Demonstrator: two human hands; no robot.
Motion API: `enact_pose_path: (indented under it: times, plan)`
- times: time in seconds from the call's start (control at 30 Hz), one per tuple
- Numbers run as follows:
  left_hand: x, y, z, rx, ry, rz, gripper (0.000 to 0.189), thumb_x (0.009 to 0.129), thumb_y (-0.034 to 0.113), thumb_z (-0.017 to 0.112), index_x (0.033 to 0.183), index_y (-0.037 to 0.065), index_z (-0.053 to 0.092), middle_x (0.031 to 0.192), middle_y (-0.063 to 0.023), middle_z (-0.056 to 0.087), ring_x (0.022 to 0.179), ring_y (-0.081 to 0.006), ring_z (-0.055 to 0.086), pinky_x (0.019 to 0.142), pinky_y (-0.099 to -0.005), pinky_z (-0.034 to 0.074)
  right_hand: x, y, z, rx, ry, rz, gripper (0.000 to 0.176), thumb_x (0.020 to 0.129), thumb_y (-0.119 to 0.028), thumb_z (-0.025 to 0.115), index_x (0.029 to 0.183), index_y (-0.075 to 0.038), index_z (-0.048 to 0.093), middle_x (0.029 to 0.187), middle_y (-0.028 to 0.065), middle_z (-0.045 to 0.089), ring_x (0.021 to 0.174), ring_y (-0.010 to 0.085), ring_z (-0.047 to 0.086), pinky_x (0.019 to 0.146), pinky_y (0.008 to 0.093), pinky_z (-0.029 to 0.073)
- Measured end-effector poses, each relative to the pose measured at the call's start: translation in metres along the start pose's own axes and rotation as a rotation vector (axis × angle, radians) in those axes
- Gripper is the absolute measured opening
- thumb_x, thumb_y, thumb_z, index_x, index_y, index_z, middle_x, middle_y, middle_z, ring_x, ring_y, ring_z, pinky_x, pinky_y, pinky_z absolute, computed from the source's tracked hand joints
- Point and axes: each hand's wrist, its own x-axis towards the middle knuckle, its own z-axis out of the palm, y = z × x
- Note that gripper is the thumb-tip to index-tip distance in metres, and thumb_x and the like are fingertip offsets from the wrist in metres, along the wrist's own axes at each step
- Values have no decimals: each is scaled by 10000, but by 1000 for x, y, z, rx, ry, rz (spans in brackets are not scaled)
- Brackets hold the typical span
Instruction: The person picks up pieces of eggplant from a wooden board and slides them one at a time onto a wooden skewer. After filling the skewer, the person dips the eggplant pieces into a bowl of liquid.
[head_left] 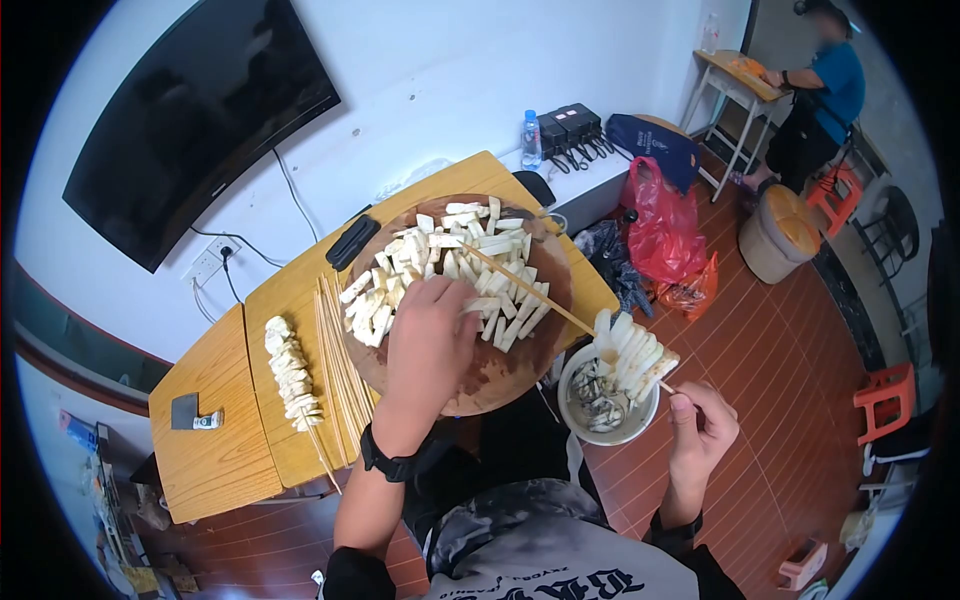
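My right hand (pixel 703 425) pinches the lower end of a wooden skewer (pixel 540 294). Pale pieces (pixel 635 357) are threaded close together near that hand, above a white bowl (pixel 609 428) with dark and pale scraps inside. The skewer's bare far end reaches over a round wooden board (pixel 480 385). Cut pale strips (pixel 405 262) are heaped on the board. My left hand (pixel 437 325) is over the heap's near side, its fingertips at the strips; what it holds, if anything, is hidden. Left of the board are bare skewers (pixel 342 370) and a loaded skewer (pixel 290 380).
The wooden table (pixel 220 400) also carries a black case (pixel 353 242) and a small dark box (pixel 184 411). Right of it are red plastic bags (pixel 662 225), a bin (pixel 778 235) and red stools (pixel 886 402). Another person (pixel 835 85) stands at a far desk.
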Motion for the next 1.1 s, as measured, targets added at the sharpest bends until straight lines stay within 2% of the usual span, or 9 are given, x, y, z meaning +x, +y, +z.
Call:
enact_pose_path:
  times: [0.2, 0.4, 0.5, 0.73, 1.1]
  plan:
    - [-5, -9, -11, 56, 28, -34, 168, 762, -8, 713, 926, 7, 679, 895, -150, 632, 905, -363, 592, 824, -444, 495, 2, 0, 3, -2, -4, 1, 126, 919, -88, 715, 909, 37, 697, 697, 57, 607, 600, 103, 547, 554, 241, 379]
    - [-1, 3, -14, 132, 142, -34, 205, 759, -3, 714, 961, -6, 678, 967, -154, 628, 954, -366, 595, 834, -445, 488, 4, -1, 6, 5, -6, -4, 127, 919, -87, 713, 906, 38, 694, 696, 56, 605, 599, 103, 543, 552, 241, 374]
    - [4, 12, -6, -52, 52, 55, 238, 750, -22, 677, 987, -3, 670, 1016, -147, 582, 959, -356, 559, 830, -450, 490, 5, -1, 6, 2, -8, -8, 122, 916, -83, 713, 906, 37, 694, 698, 55, 606, 601, 105, 544, 552, 243, 373]
    - [32, -6, 39, 61, 123, 97, 169, 831, -8, 662, 988, 17, 719, 899, -138, 622, 898, -353, 599, 796, -425, 500, 2, -2, 3, 7, -15, 6, 111, 906, -71, 714, 908, 39, 697, 707, 64, 616, 604, 117, 548, 559, 248, 381]
    - [39, -13, 32, 78, 72, 69, 103, 789, 38, 741, 883, 39, 698, 835, -131, 627, 855, -362, 597, 779, -441, 501, 2, 1, 5, 26, -26, 14, 106, 899, -59, 716, 914, 45, 697, 726, 76, 634, 619, 125, 561, 575, 248, 402]
